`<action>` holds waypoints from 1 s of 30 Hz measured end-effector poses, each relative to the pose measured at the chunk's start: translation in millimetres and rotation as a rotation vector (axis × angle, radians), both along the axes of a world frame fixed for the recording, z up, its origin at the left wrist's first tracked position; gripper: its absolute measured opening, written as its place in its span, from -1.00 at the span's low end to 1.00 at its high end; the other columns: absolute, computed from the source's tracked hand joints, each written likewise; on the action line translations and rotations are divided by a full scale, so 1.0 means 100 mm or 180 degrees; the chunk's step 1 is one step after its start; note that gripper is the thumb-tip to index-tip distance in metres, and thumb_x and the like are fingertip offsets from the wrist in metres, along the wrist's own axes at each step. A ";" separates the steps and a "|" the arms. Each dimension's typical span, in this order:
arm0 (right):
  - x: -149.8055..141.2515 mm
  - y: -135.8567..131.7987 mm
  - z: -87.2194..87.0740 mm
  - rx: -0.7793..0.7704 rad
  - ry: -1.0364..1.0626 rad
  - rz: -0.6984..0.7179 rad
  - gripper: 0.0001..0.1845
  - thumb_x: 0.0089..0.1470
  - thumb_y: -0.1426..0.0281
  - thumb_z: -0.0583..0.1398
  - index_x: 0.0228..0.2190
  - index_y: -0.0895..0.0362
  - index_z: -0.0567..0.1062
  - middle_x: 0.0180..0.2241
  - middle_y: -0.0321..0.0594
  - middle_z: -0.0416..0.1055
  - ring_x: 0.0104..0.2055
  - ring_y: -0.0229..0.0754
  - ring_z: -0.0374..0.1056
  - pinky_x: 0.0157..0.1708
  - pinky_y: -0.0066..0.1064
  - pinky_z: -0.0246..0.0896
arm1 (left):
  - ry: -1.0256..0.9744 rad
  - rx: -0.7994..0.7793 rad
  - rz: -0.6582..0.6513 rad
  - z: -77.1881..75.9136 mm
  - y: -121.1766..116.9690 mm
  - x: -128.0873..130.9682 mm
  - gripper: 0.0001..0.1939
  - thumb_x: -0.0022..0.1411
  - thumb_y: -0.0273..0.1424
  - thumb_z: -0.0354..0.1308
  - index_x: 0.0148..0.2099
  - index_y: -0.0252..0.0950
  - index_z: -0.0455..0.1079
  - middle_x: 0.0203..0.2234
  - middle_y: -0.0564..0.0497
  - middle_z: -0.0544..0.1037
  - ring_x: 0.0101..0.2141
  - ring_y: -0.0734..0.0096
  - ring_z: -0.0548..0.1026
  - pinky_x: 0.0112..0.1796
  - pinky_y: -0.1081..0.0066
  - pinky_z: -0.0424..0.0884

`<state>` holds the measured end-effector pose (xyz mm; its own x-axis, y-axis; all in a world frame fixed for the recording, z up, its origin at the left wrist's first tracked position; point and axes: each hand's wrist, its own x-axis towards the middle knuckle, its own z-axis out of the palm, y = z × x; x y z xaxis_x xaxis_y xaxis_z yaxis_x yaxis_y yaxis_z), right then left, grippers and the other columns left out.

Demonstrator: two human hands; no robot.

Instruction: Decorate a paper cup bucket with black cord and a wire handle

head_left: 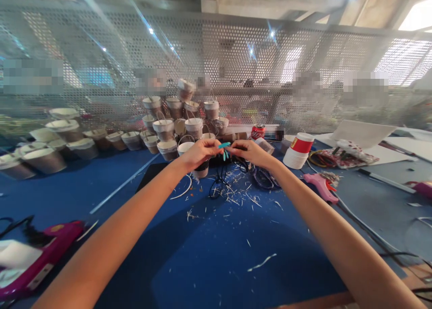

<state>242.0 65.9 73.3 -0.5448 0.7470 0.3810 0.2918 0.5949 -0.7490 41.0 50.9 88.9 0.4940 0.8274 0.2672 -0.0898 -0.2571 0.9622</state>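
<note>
Teal item [224, 145], between left hand [201, 152] and right hand [249, 151], both outstretched

Red can [258, 132] before perforated screen [229, 56]

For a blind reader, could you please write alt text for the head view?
The left hand and right hand meet at a small turquoise item above a blue table. Buckets stand stacked behind; a pink glue gun lies to the right.
</note>
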 end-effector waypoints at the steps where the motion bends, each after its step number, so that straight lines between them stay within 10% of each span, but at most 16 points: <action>1: 0.02 0.02 -0.01 -0.0096 0.0151 -0.0060 -0.68 -0.09 0.13 0.20 -0.48 0.15 0.40 -0.56 -0.35 0.25 -0.52 -0.35 0.11 -0.50 -0.46 0.01 | -0.0208 -0.0070 0.0047 0.03 0.01 -0.02 -0.77 -0.15 -0.33 0.35 -0.58 -0.35 0.39 -0.60 0.08 0.42 -0.51 0.55 0.33 -0.41 0.47 0.21; 12: 0.31 0.31 -0.27 -0.0148 0.0020 -0.1574 -0.54 -0.07 0.01 0.10 -0.60 0.16 0.41 -0.68 -0.33 0.26 -0.61 -0.33 0.15 -0.58 -0.45 0.01 | -0.1387 -0.0457 0.0623 0.40 -0.05 -0.30 -0.87 0.05 -0.54 0.19 -0.53 -0.36 0.39 -0.61 0.07 0.43 -0.53 0.55 0.38 -0.47 0.48 0.30; 24: 0.43 0.40 -0.41 0.0304 -0.0825 -0.2596 -0.55 -0.03 0.19 0.13 -0.81 0.10 0.25 -0.75 -0.28 0.18 -0.53 -0.21 0.21 -0.49 -0.41 0.02 | -0.2097 0.0376 -0.0502 0.74 -0.45 -0.35 -0.61 -0.16 -0.41 0.27 -0.70 -0.33 0.07 -0.70 0.11 0.21 -0.56 0.55 0.16 -0.53 0.46 0.20; 30: 0.37 0.27 -0.33 0.0399 -0.1042 -0.2771 -0.49 0.13 0.11 -0.03 -0.62 0.16 0.44 -0.56 -0.03 0.39 -0.31 -0.03 0.35 -0.32 -0.31 0.12 | -0.1109 0.0390 -0.0621 0.72 -0.47 -0.29 -0.75 -0.21 -0.41 0.30 -0.66 -0.33 0.26 -0.66 0.05 0.26 -0.51 0.49 0.26 -0.52 0.45 0.23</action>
